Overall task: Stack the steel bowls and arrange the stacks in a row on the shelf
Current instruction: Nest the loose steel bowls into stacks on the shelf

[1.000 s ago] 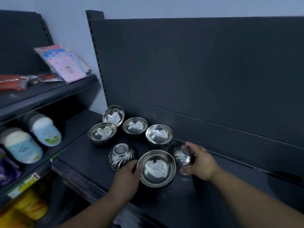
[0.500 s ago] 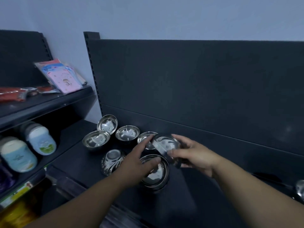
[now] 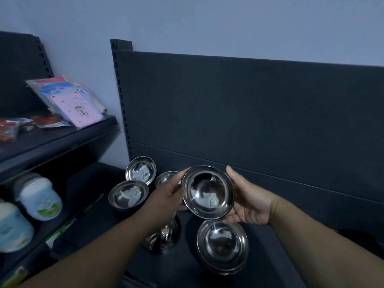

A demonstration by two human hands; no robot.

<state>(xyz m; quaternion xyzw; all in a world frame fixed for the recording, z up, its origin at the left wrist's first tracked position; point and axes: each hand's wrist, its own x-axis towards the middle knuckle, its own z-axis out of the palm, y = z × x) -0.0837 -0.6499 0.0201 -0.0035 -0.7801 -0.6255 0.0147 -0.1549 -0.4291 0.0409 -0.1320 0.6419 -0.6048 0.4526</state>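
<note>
Head view: your left hand [image 3: 166, 196] and right hand [image 3: 248, 201] grip one bowl [image 3: 207, 192] by its rim; nest it next into the stack [image 3: 223, 246] below.

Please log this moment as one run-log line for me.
left hand + right hand: holding steel bowl | raised above stack | not nested

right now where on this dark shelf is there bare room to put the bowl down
Bare room: the dark shelf right of the front steel bowl stack, toward the back panel. Crowded: the left rear, where three open steel bowls cluster, and the upturned bowl under the left arm. Both hands hold the raised steel bowl.
</note>
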